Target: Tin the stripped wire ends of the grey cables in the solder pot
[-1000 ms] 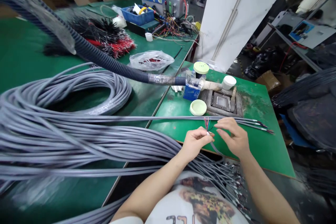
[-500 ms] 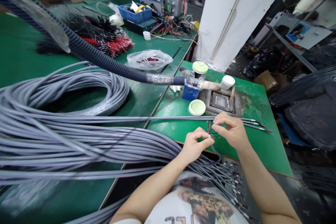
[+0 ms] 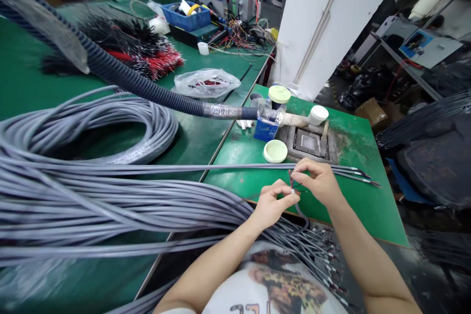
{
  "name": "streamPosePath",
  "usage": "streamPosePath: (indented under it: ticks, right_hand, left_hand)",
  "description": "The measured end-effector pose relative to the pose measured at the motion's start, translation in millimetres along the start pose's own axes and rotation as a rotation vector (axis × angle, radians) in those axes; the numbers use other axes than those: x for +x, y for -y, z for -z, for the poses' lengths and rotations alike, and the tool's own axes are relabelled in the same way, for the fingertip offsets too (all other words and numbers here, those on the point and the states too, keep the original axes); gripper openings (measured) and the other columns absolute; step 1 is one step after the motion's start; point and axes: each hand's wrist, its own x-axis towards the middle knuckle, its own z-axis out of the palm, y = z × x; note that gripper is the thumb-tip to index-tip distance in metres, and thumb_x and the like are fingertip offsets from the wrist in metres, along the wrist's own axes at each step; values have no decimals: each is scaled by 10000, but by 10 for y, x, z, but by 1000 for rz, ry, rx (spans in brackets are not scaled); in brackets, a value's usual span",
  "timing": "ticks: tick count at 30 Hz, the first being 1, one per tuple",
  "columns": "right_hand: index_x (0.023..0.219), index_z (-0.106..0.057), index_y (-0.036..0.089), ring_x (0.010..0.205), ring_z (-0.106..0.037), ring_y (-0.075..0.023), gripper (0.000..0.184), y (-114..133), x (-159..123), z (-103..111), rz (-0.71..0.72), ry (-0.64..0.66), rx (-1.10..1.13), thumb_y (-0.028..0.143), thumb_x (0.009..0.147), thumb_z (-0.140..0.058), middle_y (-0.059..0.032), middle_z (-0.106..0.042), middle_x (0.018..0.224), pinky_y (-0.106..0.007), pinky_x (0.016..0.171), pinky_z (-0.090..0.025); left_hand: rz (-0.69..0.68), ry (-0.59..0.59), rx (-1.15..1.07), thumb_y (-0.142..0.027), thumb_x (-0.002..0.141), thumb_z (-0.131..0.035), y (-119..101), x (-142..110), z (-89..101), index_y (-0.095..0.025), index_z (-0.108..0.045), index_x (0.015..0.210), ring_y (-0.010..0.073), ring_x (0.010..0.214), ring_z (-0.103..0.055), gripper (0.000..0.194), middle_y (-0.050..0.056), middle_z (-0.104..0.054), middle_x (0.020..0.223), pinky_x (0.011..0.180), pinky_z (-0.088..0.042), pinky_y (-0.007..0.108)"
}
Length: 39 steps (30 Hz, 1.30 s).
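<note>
My left hand (image 3: 274, 203) pinches the end of a grey cable (image 3: 302, 213) between thumb and forefinger, near its white collar. From that end thin red and black wires (image 3: 290, 177) fan upward, and a dark strand sticks out to the right. My right hand (image 3: 319, 182) is closed at the fingertips on the upper part of these wires; which strand it grips is too small to make out. Behind my right hand, several grey cables with stripped ends (image 3: 362, 175) lie across the green bench (image 3: 235, 179).
A big coil of grey cable (image 3: 162, 132) fills the left table. Overhead slants a dark corrugated hose (image 3: 147, 95). Past my hands are a solder-pot-like metal block (image 3: 309, 142), a pale green lid (image 3: 275, 151), a white cup (image 3: 318, 115) and a blue box (image 3: 265, 128). Loose cable ends (image 3: 327, 260) hang near my body.
My right hand has moved slightly left and its fingertips have closed onto the wires. My left hand keeps its pinch on the cable. The view has shifted slightly.
</note>
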Motion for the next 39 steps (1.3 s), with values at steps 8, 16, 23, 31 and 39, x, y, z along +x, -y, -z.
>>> streamPosePath:
  ticks: [8, 16, 23, 31, 39]
  right_hand:
    - [846, -688, 245, 775, -596, -180, 131, -143, -93, 24, 275, -124, -103, 133, 793, -644, -14, -666, 788, -362, 745, -483]
    - [1300, -526, 326, 1205, -487, -251, 534, -374, -324, 40, 564, 80, -548, 73, 831, -557, -88, -518, 1339, -467, 959, -443]
    - [1223, -589, 303, 1139, -563, -241, 402, -219, -163, 44, 702, -65, -520, 190, 838, -615, -48, -670, 1157, -451, 944, -481]
    - [968, -703, 218, 886, -668, -215, 198, -322, 342, 125, 212, -493, -243, 326, 865, -572, -50, -717, 935, -370, 810, -529]
    - [930, -721, 210, 727, -643, -183, 243, -522, 557, -2, 135, -483, -301, 393, 849, -584, -21, -712, 792, -328, 720, -509]
  left_hand:
    - [141, -105, -189, -331, 695, -743, -73, 74, 69, -135, -712, 668, 128, 683, -588, 201, 30, -678, 712, 716, -439, 255]
    - [225, -188, -471, -350, 650, -782, -158, 147, 121, -116, -708, 713, 89, 601, -553, 254, 14, -653, 636, 644, -424, 214]
    - [129, -131, -460, -336, 748, -720, -356, 40, 99, -161, -693, 1002, 101, 690, -592, 309, 45, -702, 823, 636, -445, 201]
    - [-29, 1080, -108, -318, 690, -747, -819, -257, 58, -188, -745, 845, 207, 803, -661, 202, 90, -728, 825, 758, -501, 260]
    - [-349, 1060, 512, -354, 856, -555, -282, -244, -129, -177, -667, 994, 196, 860, -646, 252, 92, -712, 915, 789, -477, 265]
